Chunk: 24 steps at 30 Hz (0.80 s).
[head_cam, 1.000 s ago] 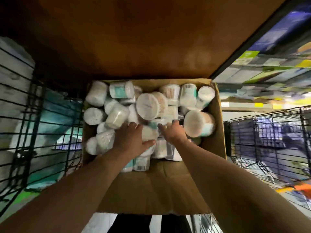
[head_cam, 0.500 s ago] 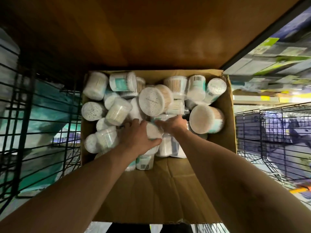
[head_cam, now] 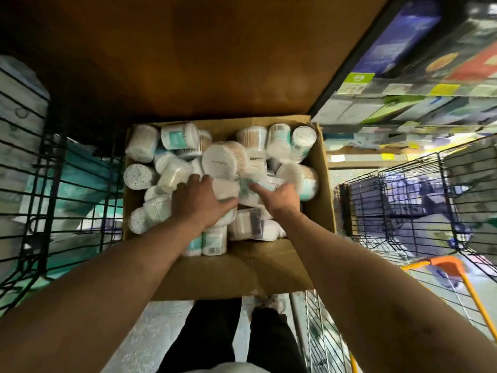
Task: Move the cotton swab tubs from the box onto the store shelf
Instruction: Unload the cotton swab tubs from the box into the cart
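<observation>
Head view: tubs [head_cam: 224, 162] piled loose in box [head_cam: 321, 208], left hand [head_cam: 200, 203] curled over one, right hand [head_cam: 282, 196] at another, grip too blurred to tell; prob. light, slick plastic, so take 'em round the sides.

open cardboard box [head_cam: 324, 189] carries jumbled heap of cotton swab tubs [head_cam: 224, 162], most on sides, touching.

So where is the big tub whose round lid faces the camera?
Head view: the big tub lies atop the pile near the middle of the cardboard box, just beyond the left hand and right hand.
</observation>
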Each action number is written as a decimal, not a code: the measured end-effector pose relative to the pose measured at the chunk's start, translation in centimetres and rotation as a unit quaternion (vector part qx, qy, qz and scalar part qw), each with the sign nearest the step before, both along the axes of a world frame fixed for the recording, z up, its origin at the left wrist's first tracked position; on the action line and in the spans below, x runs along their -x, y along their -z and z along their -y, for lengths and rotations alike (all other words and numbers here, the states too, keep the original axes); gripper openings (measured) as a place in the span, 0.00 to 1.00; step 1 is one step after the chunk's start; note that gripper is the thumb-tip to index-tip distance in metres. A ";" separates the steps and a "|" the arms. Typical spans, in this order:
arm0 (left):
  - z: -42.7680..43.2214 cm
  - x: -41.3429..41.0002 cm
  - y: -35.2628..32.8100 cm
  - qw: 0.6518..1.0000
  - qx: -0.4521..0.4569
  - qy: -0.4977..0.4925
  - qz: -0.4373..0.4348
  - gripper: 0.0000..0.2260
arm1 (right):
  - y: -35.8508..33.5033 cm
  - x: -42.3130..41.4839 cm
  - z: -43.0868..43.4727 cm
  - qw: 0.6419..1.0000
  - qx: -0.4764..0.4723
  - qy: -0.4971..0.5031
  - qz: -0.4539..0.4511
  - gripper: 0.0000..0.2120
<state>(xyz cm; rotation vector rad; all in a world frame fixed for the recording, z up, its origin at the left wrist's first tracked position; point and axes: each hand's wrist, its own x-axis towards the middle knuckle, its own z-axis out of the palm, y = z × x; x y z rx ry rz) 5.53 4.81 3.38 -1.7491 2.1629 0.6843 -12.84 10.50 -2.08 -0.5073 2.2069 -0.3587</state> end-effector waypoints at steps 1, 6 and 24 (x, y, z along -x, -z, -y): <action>-0.2 0.9 -1.0 1.000 0.002 -0.009 -0.008 0.47 | -1.5 1.1 -0.9 0.999 0.029 0.014 -0.009 0.48; -2.6 7.7 -5.7 0.998 0.017 -0.016 -0.066 0.47 | -7.2 6.9 -6.8 0.985 0.137 0.107 -0.020 0.37; -34.7 28.0 0.7 0.924 -0.030 0.378 -0.038 0.42 | 0.4 15.0 -47.7 0.896 -0.034 0.441 0.023 0.50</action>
